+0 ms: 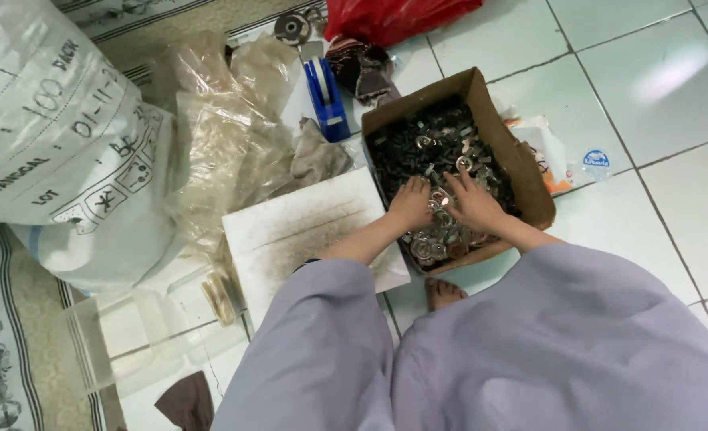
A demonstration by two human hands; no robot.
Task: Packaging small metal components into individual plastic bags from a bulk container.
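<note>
Head view, looking straight down: the open brown cardboard box (521, 172) sits on the pale tiled floor (657, 104) just ahead of us, filled with a heap of small metal parts (430, 148), dark pieces toward the far end and shiny silver rings nearer to us. Both our hands are down in the near end of that heap. Our left hand (410, 204) rests palm-down on the rings with fingers curled into them; our right hand (472, 203) lies just beside it, fingers spread across the pieces. Whether either hand has actually closed on a piece we cannot tell, since the fingertips are buried among the parts.

To sort well here, in our judgement, we should rake shallowly with the fingertips, keep the two hands close so pieces do not spill over the low near wall, and lift only what we can pinch cleanly.

Touching the box's left side lies a white rectangular board (306, 231), dusted grey. Beyond it are crumpled clear plastic bags (218, 120), a blue tape dispenser (326, 100) and a red plastic bag (386, 16). A large white woven sack (50, 144) stands well to the left, with a clear plastic tub (130, 335) below it.
</note>
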